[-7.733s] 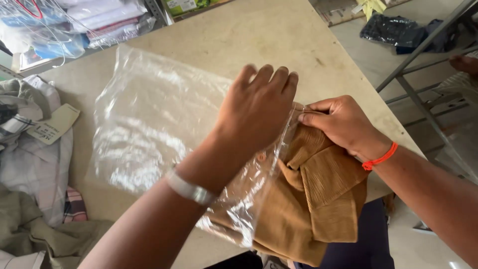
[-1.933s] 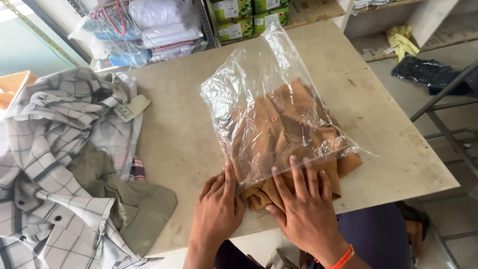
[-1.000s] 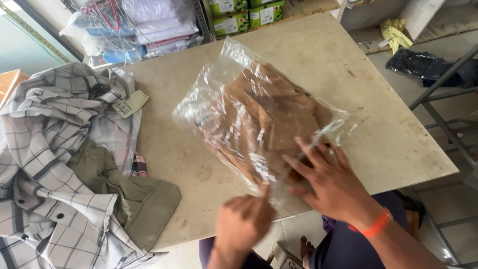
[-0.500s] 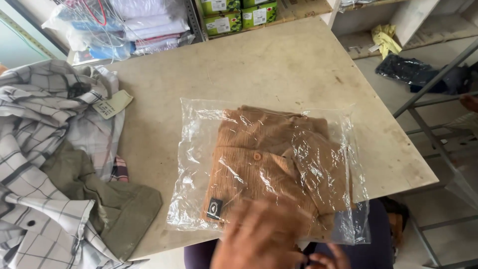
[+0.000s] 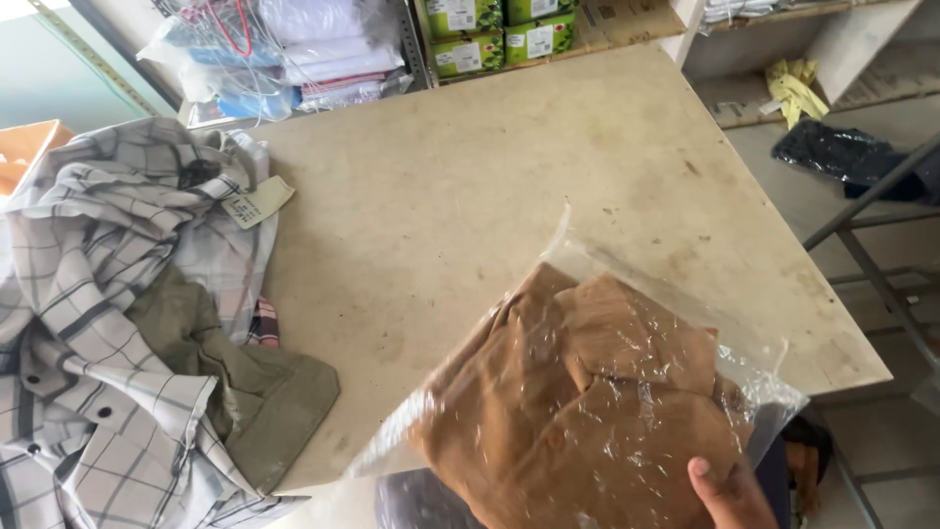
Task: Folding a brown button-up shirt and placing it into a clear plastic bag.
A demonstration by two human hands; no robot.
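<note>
A folded brown shirt sits inside a clear plastic bag. The bag is lifted and tilted over the near right corner of the beige table. Only a thumb and a bit of my right hand show at the bottom edge, pressed on the bag's lower right part and holding it. My left hand is out of the picture.
A heap of checked shirts with a paper tag and an olive garment lies on the table's left side. Bagged clothes and green boxes stand beyond the far edge. A metal frame is at the right.
The bagged shirt, flat on the table half a second ago, is now raised off it and tilted toward the near right corner. Both hands were at the bottom edge; now only a thumb shows.
</note>
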